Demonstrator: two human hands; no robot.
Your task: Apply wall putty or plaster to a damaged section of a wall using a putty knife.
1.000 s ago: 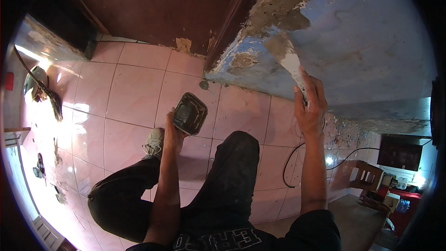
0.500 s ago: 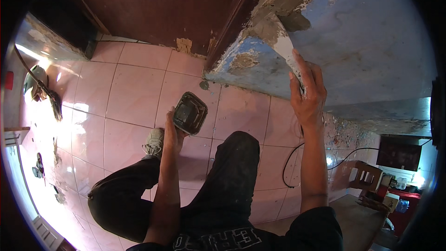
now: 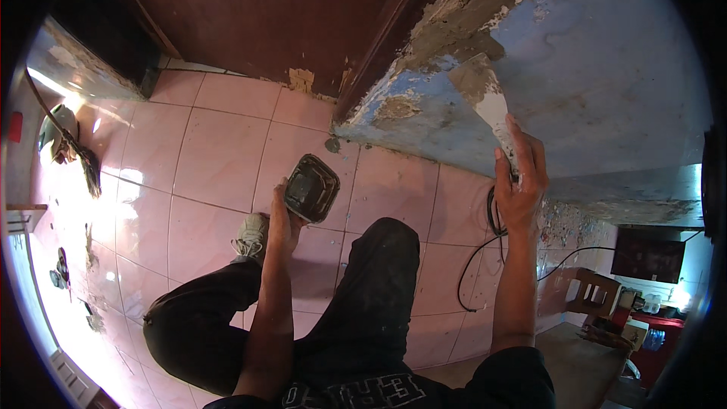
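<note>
My right hand (image 3: 524, 182) grips a putty knife (image 3: 496, 110) by its handle. Grey filler coats the wide end of its blade, which is over the blue wall (image 3: 606, 68) just below a patch of wet grey filler (image 3: 458, 30). That patch runs along the wall edge beside the brown door frame. In my left hand (image 3: 284, 216) is a small dark square tub (image 3: 311, 189), tilted, with grey residue on its inner walls. Fingers wrap the tub's left side and underside; some of them are hidden by it.
A brown door (image 3: 250, 15) with chipped lower edge stands ahead. Pink floor tiles (image 3: 219, 151) carry a filler blob (image 3: 332, 145). A black cable (image 3: 473, 265) lies right of my knee. A broom (image 3: 89, 170) is at far left, a wooden chair (image 3: 594, 291) at right.
My right hand has drawn the putty knife down and to the right, away from the filler patch near the door frame. My left hand and the tub have barely moved.
</note>
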